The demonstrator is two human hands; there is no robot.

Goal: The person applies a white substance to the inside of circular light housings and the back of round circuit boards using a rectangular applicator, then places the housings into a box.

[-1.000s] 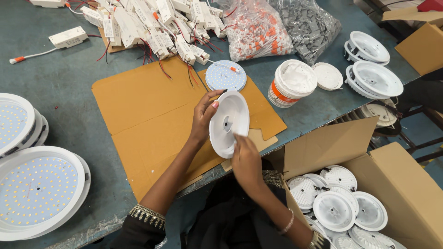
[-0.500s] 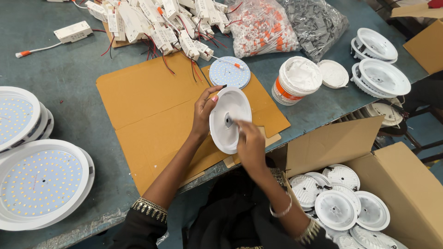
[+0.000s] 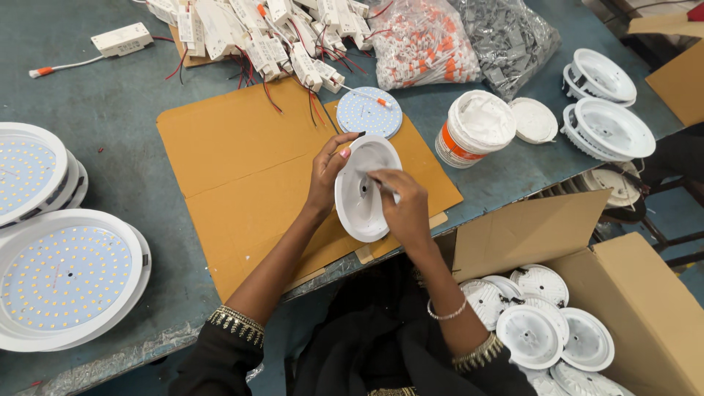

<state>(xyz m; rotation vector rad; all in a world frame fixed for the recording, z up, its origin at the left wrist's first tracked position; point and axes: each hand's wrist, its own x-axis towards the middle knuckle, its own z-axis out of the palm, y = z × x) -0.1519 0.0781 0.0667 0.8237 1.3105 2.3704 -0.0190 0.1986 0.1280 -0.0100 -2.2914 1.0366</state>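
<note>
My left hand [image 3: 328, 173] grips the rim of a round white lamp housing [image 3: 359, 209], holding it tilted above a brown cardboard sheet [image 3: 235, 161]. My right hand [image 3: 405, 207] is closed around a thin stick-like tool [image 3: 381, 182] whose tip reaches into the bowl of the housing near its centre hole. A round LED board [image 3: 369, 112] with a wire lies on the cardboard just beyond the housing.
An open white tub of paste [image 3: 475, 127] with its lid [image 3: 534, 120] stands right. White driver boxes with wires [image 3: 257, 33], two bags of small parts [image 3: 462, 37], stacked housings [image 3: 609, 110], large LED panels [image 3: 62, 275] at left, a cardboard box of housings [image 3: 638, 308] at lower right.
My right hand rose from below the housing to its inner face, holding the thin tool there. The left hand keeps its grip on the rim.
</note>
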